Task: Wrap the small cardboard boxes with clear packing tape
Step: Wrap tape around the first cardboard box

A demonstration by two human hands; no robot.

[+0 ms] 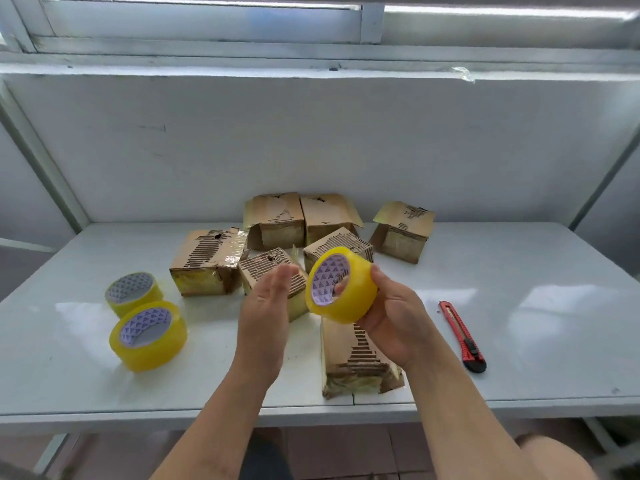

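Right hand (388,317) gripped a yellow tape roll (341,285) above the table (519,306), a finger through the core. Left hand (266,306) hovered beside it, fingers straight, holding nothing. Cardboard boxes (277,220) clustered behind (one (356,362) under the right wrist). Two spare rolls (149,336) lay left, a red box cutter (462,336) right.

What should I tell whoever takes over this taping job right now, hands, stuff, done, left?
Right hand holds a tape roll above the table, a finger through its core. Left hand is open beside it, holding nothing.
Two spare rolls stand at the left. Red utility knife lies at the right.
Seven worn cardboard boxes sit mid-table, the nearest under the right hand.
No tape pulled out yet; wrapping appears still to do.
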